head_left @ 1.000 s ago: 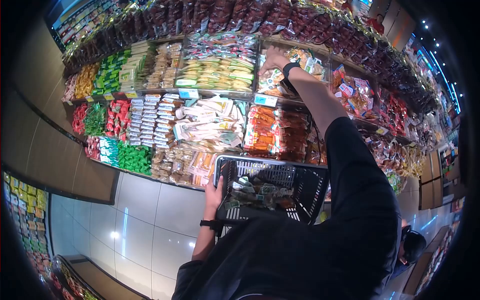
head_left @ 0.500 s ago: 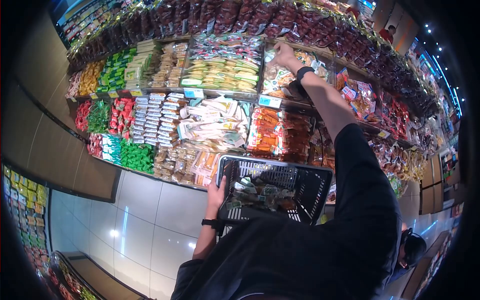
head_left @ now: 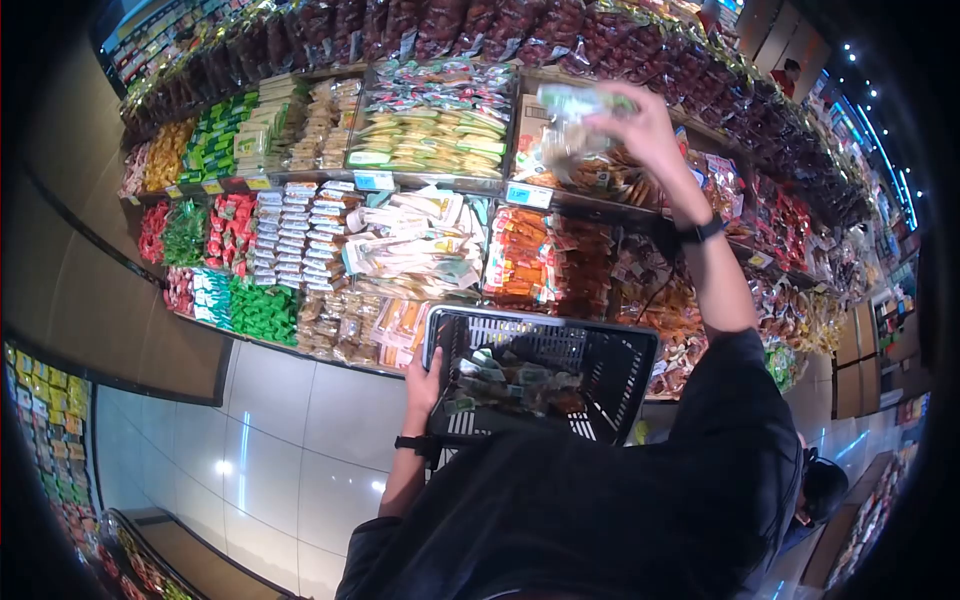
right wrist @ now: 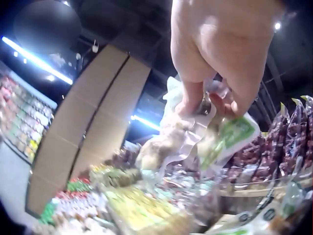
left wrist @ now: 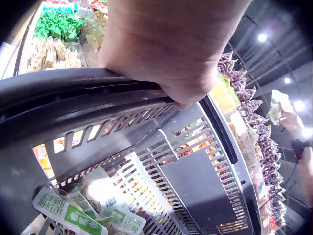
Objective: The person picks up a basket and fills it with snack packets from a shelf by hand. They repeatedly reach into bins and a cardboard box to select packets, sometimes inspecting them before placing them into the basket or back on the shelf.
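Note:
My right hand pinches clear snack packets with white-and-green labels, raised over an upper shelf bin. In the right wrist view, thumb and fingers close on the crinkled plastic, and pale-brown food shows through it. My left hand grips the left rim of a black shopping basket held in front of my body. Inside the basket lies a heap of similar packets, with green-and-white labels showing in the left wrist view.
Tiered bins of wrapped snacks stretch across the front. Yellow-green packs lie left of the upper bin, red-orange packs below it. Dark bagged goods line the top. A price tag sits on the bin edge. Another person is at lower right.
My right hand first reaches over the bin with spread fingers, then takes hold of packets and lifts them up and rightward. My left hand stays on the basket.

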Demonstrator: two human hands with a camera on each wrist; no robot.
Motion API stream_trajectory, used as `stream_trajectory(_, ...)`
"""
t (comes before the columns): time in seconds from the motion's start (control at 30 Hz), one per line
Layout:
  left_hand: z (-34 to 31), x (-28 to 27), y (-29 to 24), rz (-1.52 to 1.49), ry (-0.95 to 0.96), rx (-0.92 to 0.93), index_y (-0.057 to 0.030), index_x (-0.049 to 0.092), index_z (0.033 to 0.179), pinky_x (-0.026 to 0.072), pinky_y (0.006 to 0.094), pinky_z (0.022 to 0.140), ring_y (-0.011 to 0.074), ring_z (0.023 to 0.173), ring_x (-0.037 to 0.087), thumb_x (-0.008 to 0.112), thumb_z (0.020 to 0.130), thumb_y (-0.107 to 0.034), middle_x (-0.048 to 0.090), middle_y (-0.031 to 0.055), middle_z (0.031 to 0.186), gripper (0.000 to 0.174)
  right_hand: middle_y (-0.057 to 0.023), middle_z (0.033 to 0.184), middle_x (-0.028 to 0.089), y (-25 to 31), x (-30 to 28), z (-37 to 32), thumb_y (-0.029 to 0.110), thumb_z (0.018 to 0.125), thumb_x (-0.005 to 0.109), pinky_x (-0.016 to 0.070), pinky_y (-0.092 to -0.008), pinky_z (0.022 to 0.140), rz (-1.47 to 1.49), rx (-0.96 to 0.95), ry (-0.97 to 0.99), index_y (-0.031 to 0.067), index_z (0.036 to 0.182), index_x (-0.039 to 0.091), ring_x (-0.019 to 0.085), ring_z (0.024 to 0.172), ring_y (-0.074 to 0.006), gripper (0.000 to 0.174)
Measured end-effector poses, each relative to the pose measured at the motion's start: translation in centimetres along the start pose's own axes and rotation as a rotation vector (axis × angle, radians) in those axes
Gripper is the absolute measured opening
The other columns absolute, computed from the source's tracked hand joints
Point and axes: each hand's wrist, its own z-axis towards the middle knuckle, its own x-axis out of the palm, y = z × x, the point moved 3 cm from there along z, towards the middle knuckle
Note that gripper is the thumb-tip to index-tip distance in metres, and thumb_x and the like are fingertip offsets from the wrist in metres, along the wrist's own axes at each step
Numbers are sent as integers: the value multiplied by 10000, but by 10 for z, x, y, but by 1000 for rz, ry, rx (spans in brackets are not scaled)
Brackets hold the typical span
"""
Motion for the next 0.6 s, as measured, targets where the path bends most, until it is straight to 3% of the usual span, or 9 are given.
stream_trajectory(0.1, 2, 0, 6, 13, -24, 16, 25, 607, 1220, 506, 399, 876, 323, 919, 666, 608, 1004, -300, 699, 218, 998, 391, -8, 1030, 732, 21, 46, -78, 120, 816, 831, 556, -284, 777, 21, 278, 270, 89, 1108, 730, 674, 902, -97, 311)
stream_trajectory(0.17, 1, -1, 0, 37, -26, 41, 24, 611, 1194, 507, 407, 866, 335, 904, 668, 609, 1004, -300, 700, 219, 975, 375, -40, 991, 732, 0, 82, -131, 144, 810, 832, 548, -295, 760, 48, 262, 443, 73, 1094, 732, 686, 871, -141, 309)
stream_trajectory(0.23, -1, -3, -16, 51, -32, 40, 33, 612, 1147, 506, 400, 829, 298, 815, 650, 608, 1007, -292, 698, 195, 895, 354, -94, 1012, 707, -26, 118, -178, 169, 798, 830, 537, -344, 812, -260, 279, 533, 60, 1122, 702, 678, 922, -225, 365)
stream_trajectory(0.3, -1, -4, -15, 24, 45, -66, 55, 626, 1194, 487, 361, 908, 223, 948, 640, 600, 1021, -281, 704, 154, 1033, 379, -90, 1086, 680, -44, 134, -211, 159, 784, 830, 552, -337, 780, -239, 52, 483, 22, 1187, 640, 662, 948, -203, 466)
stream_trajectory(0.43, -2, -3, -11, -16, 12, 56, 58, 595, 1223, 496, 385, 859, 226, 862, 624, 604, 1017, -260, 693, 166, 964, 379, -76, 1043, 691, -42, 91, -161, 108, 834, 753, 547, -340, 775, -127, 266, 273, 51, 1135, 668, 657, 993, -179, 318)
stream_trajectory(0.5, 0, -3, 1, 5, 35, 9, 57, 591, 1243, 495, 383, 884, 234, 899, 635, 605, 1016, -252, 698, 176, 1001, 384, -56, 970, 698, -37, 42, -113, 49, 869, 665, 540, -272, 697, -302, 276, 35, 49, 1088, 689, 664, 921, -136, 220)
stream_trajectory(0.53, 1, -1, 9, 8, 14, 44, 57, 588, 1254, 493, 381, 897, 242, 918, 640, 602, 1018, -254, 698, 185, 1018, 390, -68, 961, 705, -26, 15, -82, 14, 891, 597, 540, -269, 705, -549, 68, -19, 36, 1081, 683, 671, 899, -134, 209)
stream_trajectory(0.57, 3, 0, 13, 9, -6, 81, 57, 586, 1264, 492, 380, 910, 250, 937, 645, 599, 1020, -255, 698, 195, 1035, 396, -115, 1011, 712, -59, -25, -53, 4, 887, 595, 549, -319, 763, -522, 207, -74, 21, 1128, 665, 684, 939, -179, 251)
stream_trajectory(0.6, 3, -1, 11, 8, 0, 82, 57, 586, 1264, 492, 380, 910, 250, 937, 645, 599, 1020, -255, 698, 195, 1035, 396, -120, 1005, 707, -73, -54, -32, 7, 882, 610, 542, -341, 791, -772, -27, -136, 17, 1135, 658, 682, 939, -202, 258)
